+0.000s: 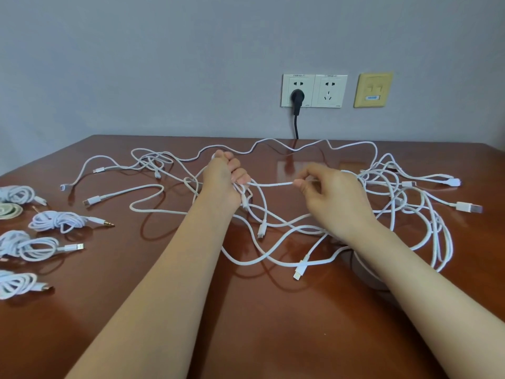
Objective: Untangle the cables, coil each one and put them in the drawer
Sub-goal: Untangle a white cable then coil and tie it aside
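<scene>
A tangle of white cables (300, 231) sprawls across the middle and right of the brown table (246, 324). My left hand (224, 179) is raised in a fist and grips loops of one white cable. My right hand (330, 187) pinches the same cable between thumb and fingers. A short stretch of that cable (273, 184) runs taut between the two hands. Several loose plug ends lie around the tangle, among them a USB plug (470, 207) at the right. The drawer is not in view.
Several coiled white cables lie at the table's left edge, among them one with an audio jack (60, 221) and one below it (30, 246). A black plug (297, 98) sits in a wall socket behind the table.
</scene>
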The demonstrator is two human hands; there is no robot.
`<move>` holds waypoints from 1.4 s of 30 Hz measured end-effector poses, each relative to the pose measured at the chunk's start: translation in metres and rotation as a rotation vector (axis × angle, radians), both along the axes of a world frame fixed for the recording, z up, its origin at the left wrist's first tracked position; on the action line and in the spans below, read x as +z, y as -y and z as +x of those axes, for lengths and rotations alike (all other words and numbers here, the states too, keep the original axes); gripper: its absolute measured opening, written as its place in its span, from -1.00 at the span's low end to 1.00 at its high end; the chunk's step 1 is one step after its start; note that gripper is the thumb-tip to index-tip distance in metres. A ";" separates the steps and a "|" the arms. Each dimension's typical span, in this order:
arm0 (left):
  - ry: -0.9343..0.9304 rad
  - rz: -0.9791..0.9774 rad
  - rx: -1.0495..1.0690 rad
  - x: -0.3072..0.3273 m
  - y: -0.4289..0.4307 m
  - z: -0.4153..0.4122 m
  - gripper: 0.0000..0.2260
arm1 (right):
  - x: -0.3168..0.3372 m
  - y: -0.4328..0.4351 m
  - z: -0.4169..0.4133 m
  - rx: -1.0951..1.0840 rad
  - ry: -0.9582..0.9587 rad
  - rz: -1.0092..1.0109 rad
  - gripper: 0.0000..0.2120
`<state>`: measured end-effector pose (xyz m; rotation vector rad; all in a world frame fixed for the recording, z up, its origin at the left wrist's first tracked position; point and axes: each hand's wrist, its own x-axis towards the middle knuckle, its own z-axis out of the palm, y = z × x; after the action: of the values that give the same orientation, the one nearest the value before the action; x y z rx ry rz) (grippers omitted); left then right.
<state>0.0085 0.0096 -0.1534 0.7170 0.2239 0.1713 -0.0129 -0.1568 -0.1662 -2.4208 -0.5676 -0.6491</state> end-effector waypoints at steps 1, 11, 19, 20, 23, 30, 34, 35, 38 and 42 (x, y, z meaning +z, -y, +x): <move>-0.023 0.085 0.003 0.000 0.003 -0.001 -0.66 | 0.001 0.000 -0.001 0.011 0.022 -0.012 -0.91; -0.185 0.837 -0.256 0.002 0.044 -0.016 -0.70 | -0.004 -0.003 0.000 0.298 0.088 -0.030 -0.89; -0.095 0.636 -0.496 0.004 0.047 -0.022 -0.50 | 0.000 -0.008 -0.004 0.243 -0.010 0.168 -0.94; -0.091 0.618 -0.496 0.004 0.045 -0.021 -0.50 | 0.001 -0.007 -0.004 0.234 -0.022 0.190 -0.90; -0.087 0.632 -0.480 0.004 0.036 -0.016 -0.52 | 0.005 -0.003 -0.001 0.205 -0.066 0.311 -0.72; -0.073 0.675 -0.565 -0.002 0.050 -0.021 -0.45 | 0.002 -0.002 -0.001 0.221 -0.088 0.288 -0.77; -0.026 0.663 -0.683 0.002 0.054 -0.025 -0.34 | 0.006 -0.001 -0.004 0.198 -0.101 0.335 -0.78; -0.010 0.680 -0.707 0.004 0.055 -0.027 -0.36 | 0.008 0.000 -0.004 0.190 -0.122 0.385 -0.78; 0.055 0.847 -0.724 0.005 0.058 -0.032 -0.53 | 0.010 0.005 0.003 0.128 -0.128 0.438 -0.70; 0.091 0.958 -0.750 0.004 0.059 -0.035 -0.59 | 0.012 0.011 0.010 0.143 -0.233 0.563 -0.67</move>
<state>-0.0268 -0.0498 -0.1492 1.6867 -0.2538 -0.4430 -0.0032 -0.1677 -0.1541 -1.8729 -0.3901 -0.3907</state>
